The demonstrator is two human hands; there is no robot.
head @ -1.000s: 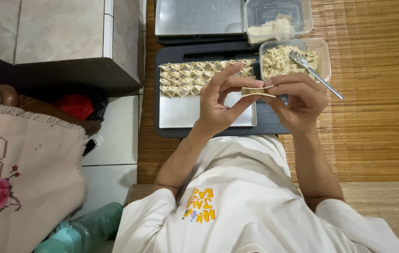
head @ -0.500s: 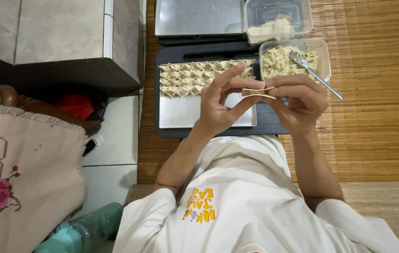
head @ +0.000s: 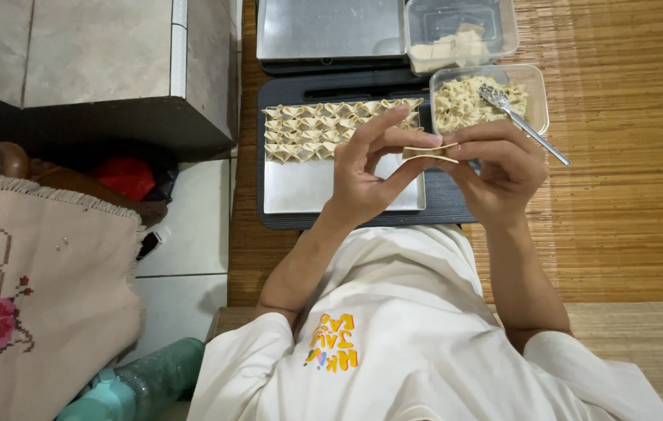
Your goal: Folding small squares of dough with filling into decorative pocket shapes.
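Wrapper (head: 430,152), folded and pale, sits at upper centre of the frame, pinched between fingertips of left hand (head: 366,175) and right hand (head: 503,171), above the metal tray (head: 308,191).

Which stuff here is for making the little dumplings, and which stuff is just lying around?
For the dumplings: wrapper pinched by left hand and right hand; folded dumplings on tray; filling tub with fork; wrapper tub.

Lying around: green bottle; embroidered cloth; red thing.
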